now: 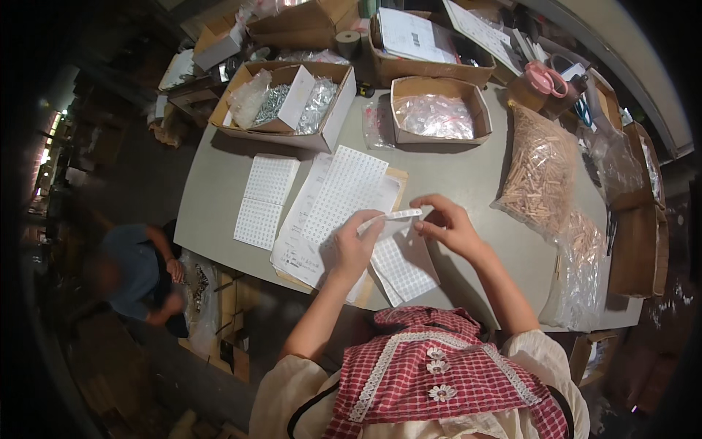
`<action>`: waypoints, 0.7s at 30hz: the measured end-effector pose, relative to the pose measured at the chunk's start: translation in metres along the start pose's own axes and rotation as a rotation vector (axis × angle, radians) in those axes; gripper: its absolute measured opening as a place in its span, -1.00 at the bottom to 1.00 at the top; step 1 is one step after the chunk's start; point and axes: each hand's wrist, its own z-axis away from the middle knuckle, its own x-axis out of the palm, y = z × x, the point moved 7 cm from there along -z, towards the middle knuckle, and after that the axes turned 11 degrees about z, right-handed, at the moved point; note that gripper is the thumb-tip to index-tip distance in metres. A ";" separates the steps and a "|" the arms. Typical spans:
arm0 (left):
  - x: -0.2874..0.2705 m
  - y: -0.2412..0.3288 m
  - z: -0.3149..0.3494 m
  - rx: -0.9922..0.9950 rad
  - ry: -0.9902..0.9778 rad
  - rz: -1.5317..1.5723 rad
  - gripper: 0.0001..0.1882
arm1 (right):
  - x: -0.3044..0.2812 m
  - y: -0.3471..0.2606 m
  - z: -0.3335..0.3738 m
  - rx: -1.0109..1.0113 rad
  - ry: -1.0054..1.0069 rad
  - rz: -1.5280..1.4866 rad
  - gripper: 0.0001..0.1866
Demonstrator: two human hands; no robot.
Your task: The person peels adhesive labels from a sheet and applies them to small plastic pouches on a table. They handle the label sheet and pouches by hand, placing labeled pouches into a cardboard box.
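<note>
A narrow white strip with a row of small round marks (404, 214) is pinched at its left end between thumb and fingers of the left hand (356, 243). The right hand (451, 225) is positioned at the strip's right end, thumb and forefinger curved around it; whether the strip is pressed between them cannot be told. The strip is held above a white sheet printed with a dot grid (404, 267). To the left, a long white dotted sheet (347, 192) is laid on handwritten white papers (290, 245), beside a white dotted pad (270, 179). Beyond, a cardboard box of metal screws (338, 121) and a smaller cardboard box of clear plastic bags (439, 141) are placed. At right, a clear bag of tan wooden dowels (537, 172) is rested on the grey table (482, 183)
</note>
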 end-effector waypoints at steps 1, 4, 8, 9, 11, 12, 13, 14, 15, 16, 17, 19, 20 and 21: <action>0.007 -0.002 0.006 -0.005 -0.018 0.050 -0.79 | 0.000 0.001 0.009 0.032 0.033 -0.094 -0.69; 0.027 -0.010 0.028 -0.122 -0.095 0.135 -0.72 | -0.008 0.015 0.034 0.039 0.089 -0.248 -0.75; 0.024 -0.022 0.061 -0.218 -0.079 0.043 -0.51 | -0.020 0.047 0.050 0.109 0.154 -0.367 -0.79; 0.012 -0.022 0.072 -0.199 -0.035 -0.044 -0.48 | -0.028 0.060 0.050 0.132 0.204 -0.356 -0.78; -0.024 -0.028 0.096 -0.148 0.072 -0.153 -0.43 | -0.042 0.080 0.045 0.166 0.289 -0.368 -0.75; -0.047 -0.028 0.106 -0.184 0.111 -0.140 -0.43 | -0.050 0.100 0.039 0.139 0.322 -0.355 -0.74; -0.072 -0.029 0.120 -0.237 0.182 -0.078 -0.42 | -0.049 0.105 0.032 0.122 0.350 -0.400 -0.74; -0.098 -0.026 0.131 -0.220 0.223 -0.031 -0.44 | -0.052 0.110 0.027 0.112 0.394 -0.434 -0.73; -0.129 -0.034 0.140 -0.205 0.244 0.046 -0.47 | -0.050 0.114 0.020 0.108 0.397 -0.516 -0.74; -0.154 -0.035 0.143 -0.252 0.282 0.128 -0.50 | -0.048 0.119 0.015 0.103 0.406 -0.585 -0.75; -0.177 -0.029 0.139 -0.226 0.281 0.036 -0.54 | -0.048 0.117 0.014 0.110 0.441 -0.599 -0.77; -0.207 -0.022 0.115 -0.279 0.317 -0.001 -0.60 | -0.050 0.118 0.010 0.178 0.490 -0.669 -0.80; -0.225 -0.021 0.098 -0.270 0.286 -0.022 -0.62 | -0.049 0.121 0.009 0.204 0.502 -0.712 -0.80; -0.230 -0.013 0.074 -0.274 0.236 -0.023 -0.63 | -0.051 0.128 0.010 0.218 0.553 -0.684 -0.80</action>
